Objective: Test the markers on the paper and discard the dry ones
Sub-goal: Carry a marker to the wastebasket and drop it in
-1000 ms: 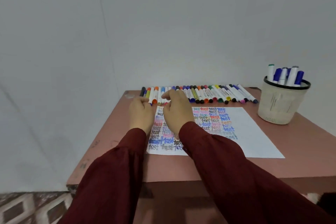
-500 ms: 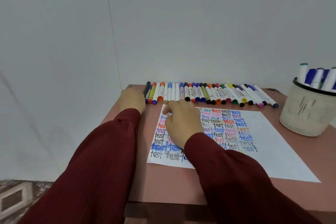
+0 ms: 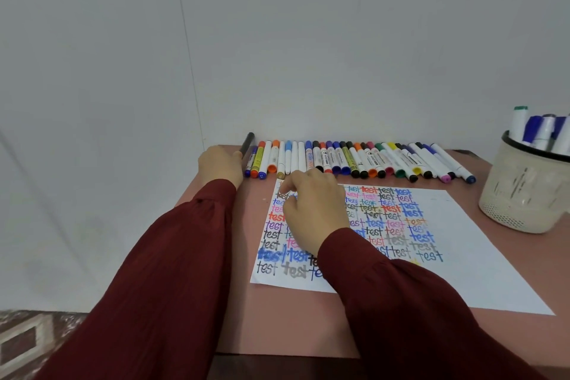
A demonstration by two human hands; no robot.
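A long row of capped markers [image 3: 354, 160] in many colours lies along the table's far edge. My left hand [image 3: 220, 165] is at the row's left end and grips a black marker [image 3: 247, 145], whose free end points up and away toward the wall. My right hand [image 3: 311, 210] rests on the white paper [image 3: 462, 256] with its fingers loosely curled, just in front of the row, and I see nothing in it. The left part of the paper is covered with the word "test" written in many colours; my right hand hides some of it.
A beige mesh cup [image 3: 524, 197] with several white and blue markers stands at the right edge of the pink table [image 3: 277, 318]. A grey wall rises right behind the table. Patterned floor [image 3: 27, 339] shows at lower left.
My left hand moved left to the end of the row and took hold of the black marker. My right hand drew back from the markers onto the paper. The view shifted left.
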